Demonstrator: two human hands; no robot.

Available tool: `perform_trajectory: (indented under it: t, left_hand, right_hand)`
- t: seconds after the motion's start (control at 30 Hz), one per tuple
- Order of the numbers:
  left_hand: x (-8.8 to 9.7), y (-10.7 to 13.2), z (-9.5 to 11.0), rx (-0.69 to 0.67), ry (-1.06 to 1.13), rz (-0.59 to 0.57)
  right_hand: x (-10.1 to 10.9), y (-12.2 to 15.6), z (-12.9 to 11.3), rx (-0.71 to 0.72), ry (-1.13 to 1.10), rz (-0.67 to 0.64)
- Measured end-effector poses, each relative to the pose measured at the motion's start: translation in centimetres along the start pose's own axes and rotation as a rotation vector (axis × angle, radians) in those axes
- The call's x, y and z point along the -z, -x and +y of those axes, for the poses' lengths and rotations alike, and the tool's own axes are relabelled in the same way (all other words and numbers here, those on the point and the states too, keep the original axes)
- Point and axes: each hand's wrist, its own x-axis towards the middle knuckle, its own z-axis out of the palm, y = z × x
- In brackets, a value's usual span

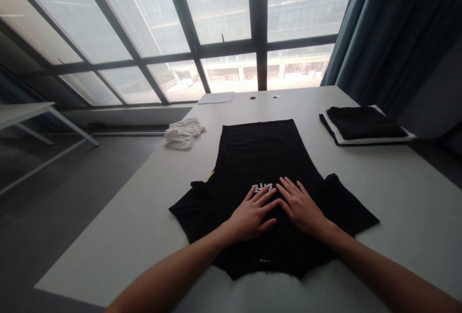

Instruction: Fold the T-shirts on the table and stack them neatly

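Note:
A black T-shirt (260,159) with white lettering lies spread flat on the white table (397,192), collar toward me and sleeves out to both sides. My left hand (252,214) rests flat on the shirt's chest just below the lettering, fingers stretched out. Beside it, my right hand (299,204) also lies flat on the shirt with fingers spread, its fingertips nearly touching those of the left hand. Neither hand holds anything.
A crumpled white garment (184,133) lies at the table's left edge. A stack of folded black and white clothes (364,124) sits at the right. White paper (216,97) lies at the far edge by the window. A second table (25,110) stands at left; a curtain (397,29) hangs at right.

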Motion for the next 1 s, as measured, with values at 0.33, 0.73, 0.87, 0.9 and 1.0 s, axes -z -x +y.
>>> perform_trajectory:
  t: [0.33, 0.73, 0.87, 0.9, 1.0]
  left_hand:
    - [-0.1, 0.1, 0.1, -0.007, 0.004, -0.004]
    - [-0.1, 0.0, -0.4, -0.021, 0.03, 0.023]
    - [-0.2, 0.0, -0.6, -0.028, 0.028, 0.036]
    - [-0.3, -0.1, -0.6, -0.03, 0.026, 0.038]
    - [-0.2, -0.1, -0.6, -0.029, 0.02, 0.037]
  right_hand:
    - [-1.2, 0.2, 0.5, 0.028, -0.072, 0.087]
    - [6.8, 1.4, 9.6, -0.369, -0.103, 0.363]
    - [6.9, 4.9, 13.8, -0.595, -0.069, 0.261]
    - [6.8, 5.7, 14.1, -0.634, -0.075, 0.222]
    - [6.7, 7.2, 14.0, -0.707, -0.08, 0.139]
